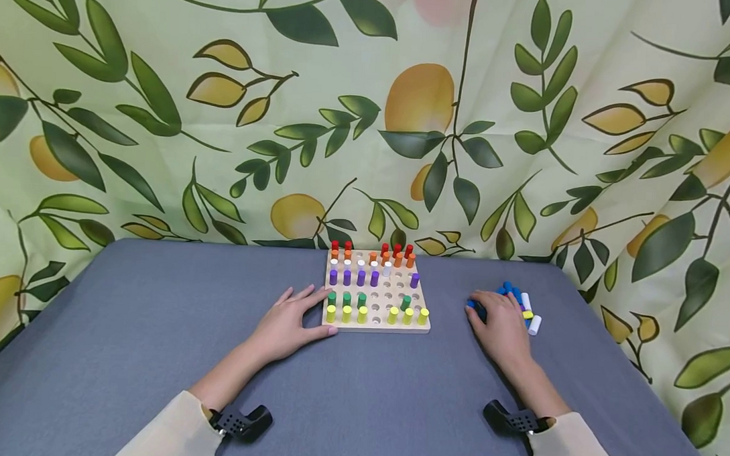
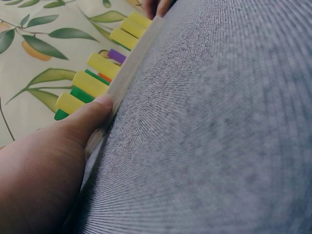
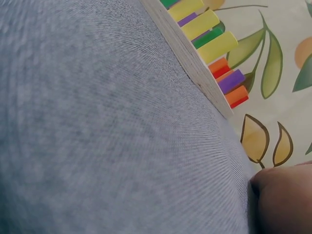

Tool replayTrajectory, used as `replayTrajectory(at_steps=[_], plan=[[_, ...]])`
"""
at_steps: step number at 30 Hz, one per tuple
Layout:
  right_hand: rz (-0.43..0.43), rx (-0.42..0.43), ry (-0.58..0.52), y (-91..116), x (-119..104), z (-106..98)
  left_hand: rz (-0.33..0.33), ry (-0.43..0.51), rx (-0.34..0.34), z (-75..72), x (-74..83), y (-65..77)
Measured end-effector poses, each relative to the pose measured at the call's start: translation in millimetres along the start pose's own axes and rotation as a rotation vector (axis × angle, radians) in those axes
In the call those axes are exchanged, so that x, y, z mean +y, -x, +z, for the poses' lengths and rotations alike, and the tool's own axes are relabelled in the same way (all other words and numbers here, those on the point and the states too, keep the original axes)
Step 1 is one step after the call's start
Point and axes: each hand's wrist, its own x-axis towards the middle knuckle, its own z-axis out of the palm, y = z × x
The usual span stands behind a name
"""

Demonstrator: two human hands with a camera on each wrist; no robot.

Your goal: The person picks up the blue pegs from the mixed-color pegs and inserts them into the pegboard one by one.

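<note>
A light wooden pegboard [image 1: 392, 328] lies at the far middle of the table, with rows of red, orange, white, purple [image 1: 374, 278], green [image 1: 405, 302] and yellow pegs [image 1: 393, 315] standing in it. Bare holes show among the rows. My left hand [image 1: 286, 326] rests at the board's left side, fingers stretched out, its thumb [image 2: 103, 101] against the front edge near the corner. To the right of the board, my right hand [image 1: 503, 327] reaches over a small pile of loose blue pegs [image 1: 508, 287]. Its fingertips are hidden, and I cannot tell whether it pinches a peg.
White pegs [image 1: 535, 326] and a yellow peg [image 1: 527, 315] lie beside the right hand. A grey cloth [image 1: 395, 403] covers the table. Behind it hangs a curtain [image 1: 346, 73] printed with leaves and fruit. Each wrist wears a black camera [image 1: 246, 423].
</note>
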Motion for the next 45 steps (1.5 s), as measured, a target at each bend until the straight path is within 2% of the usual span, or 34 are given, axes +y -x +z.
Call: replayTrajectory(at_steps=[10,14,20,30,33,37,41,45], plan=[[-0.017,-0.064,-0.065,-2,-3,0,0.003,-0.007,0.001,-2.9,0.2,-2.1],[-0.050,-0.072,-0.084,-3,-3,2,-0.003,-0.004,-0.005,-3.3,0.1,-2.3],[-0.094,-0.006,-0.090,-3,-5,4,0.004,-0.007,0.001,-4.0,-1.2,-2.0],[-0.048,0.075,-0.104,0,-9,4,0.012,-0.016,-0.002,-4.7,-0.6,-2.4],[-0.003,0.120,-0.140,0,-9,3,0.018,-0.016,0.002,-4.1,-0.3,-2.0],[0.145,0.161,-0.272,-1,-10,3,0.026,-0.007,0.015,-1.7,0.0,0.1],[0.273,0.152,-0.413,-2,-12,0,0.017,0.003,0.003,0.7,0.7,3.2],[0.305,0.099,-0.463,-6,-17,-7,0.026,-0.007,0.008,0.5,1.7,0.0]])
